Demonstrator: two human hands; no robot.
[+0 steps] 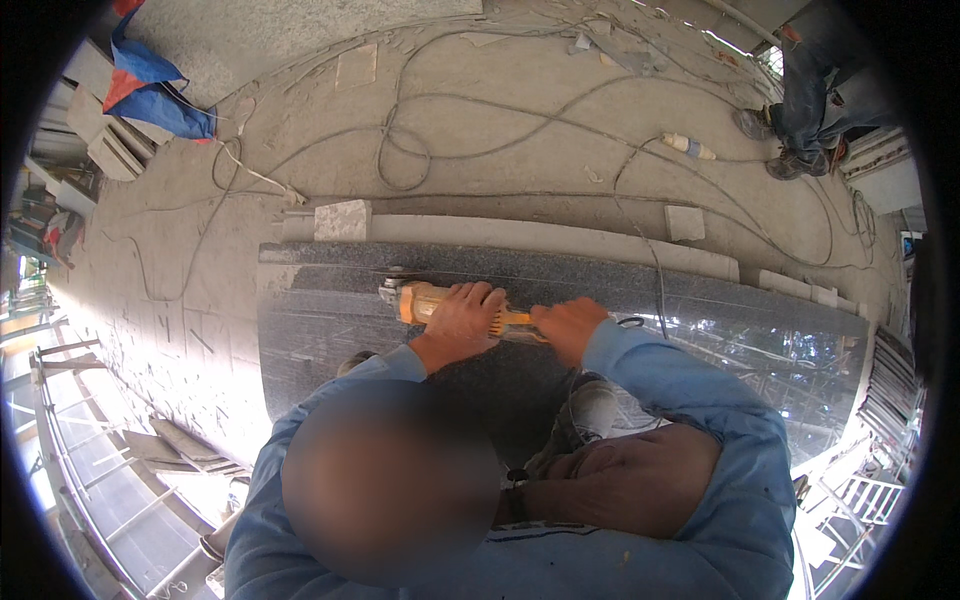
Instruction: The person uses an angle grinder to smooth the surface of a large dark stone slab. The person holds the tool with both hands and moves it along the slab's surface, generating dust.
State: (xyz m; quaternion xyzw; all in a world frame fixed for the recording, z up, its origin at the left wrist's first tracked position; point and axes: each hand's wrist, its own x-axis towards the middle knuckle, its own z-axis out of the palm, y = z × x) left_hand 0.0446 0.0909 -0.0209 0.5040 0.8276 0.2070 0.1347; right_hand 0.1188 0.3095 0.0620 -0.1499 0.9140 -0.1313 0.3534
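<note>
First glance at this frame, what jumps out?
Dead centre, the left hand and right hand both grip an orange angle grinder laid on a long dark polished stone slab. Behind the slab, cables snake in loops over the dusty concrete floor. At top right stand another person's legs in jeans, and a blue and red cloth lies at top left.

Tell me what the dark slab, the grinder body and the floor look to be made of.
Dark slab: apparently polished granite, with a speckled dark grey face that mirrors the surroundings. Angle grinder, gripped by the left hand and right hand: body probably orange-yellow plastic, matte and dusty, with a grey metal-looking head. Floor: seemingly bare concrete, rough, pale, dust-coated, crossed by cables.
</note>
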